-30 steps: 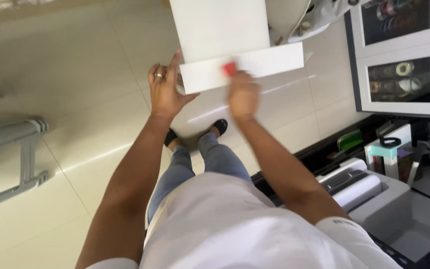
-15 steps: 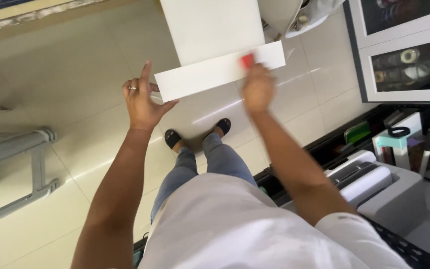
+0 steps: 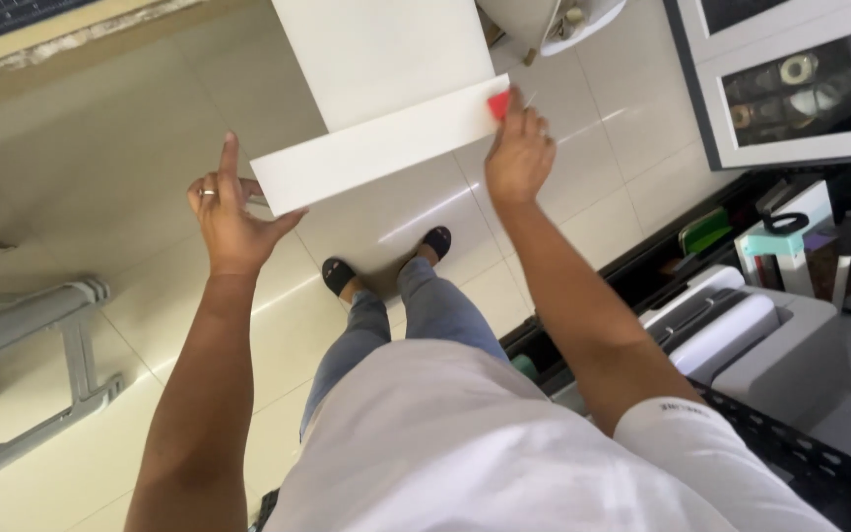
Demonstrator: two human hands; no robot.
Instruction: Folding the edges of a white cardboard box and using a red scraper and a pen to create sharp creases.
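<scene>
A large white sheet [image 3: 381, 59] hangs in front of me, with a long white strip [image 3: 386, 153] folded along its lower edge. My left hand [image 3: 231, 212] is at the strip's left end. Its fingers are spread, a ring shows on one, and the thumb touches the strip's lower left corner. My right hand [image 3: 519, 153] is at the strip's right end, pinching a small red flat piece [image 3: 498, 103] against the strip's top right corner. Below the sheet are my legs in blue jeans and my feet in black sandals [image 3: 435, 241] on the pale tiled floor.
A grey metal frame [image 3: 41, 325] stands at the left. At the right are a glass-fronted cabinet [image 3: 800, 79] holding rolls, a white and grey machine [image 3: 741, 335], a teal tape holder [image 3: 785, 241] and a black perforated shelf edge [image 3: 790, 443].
My right hand has slid the red piece rightward along the strip to its end. My left hand has come off the strip's face and now sits at its left corner, fingers spread.
</scene>
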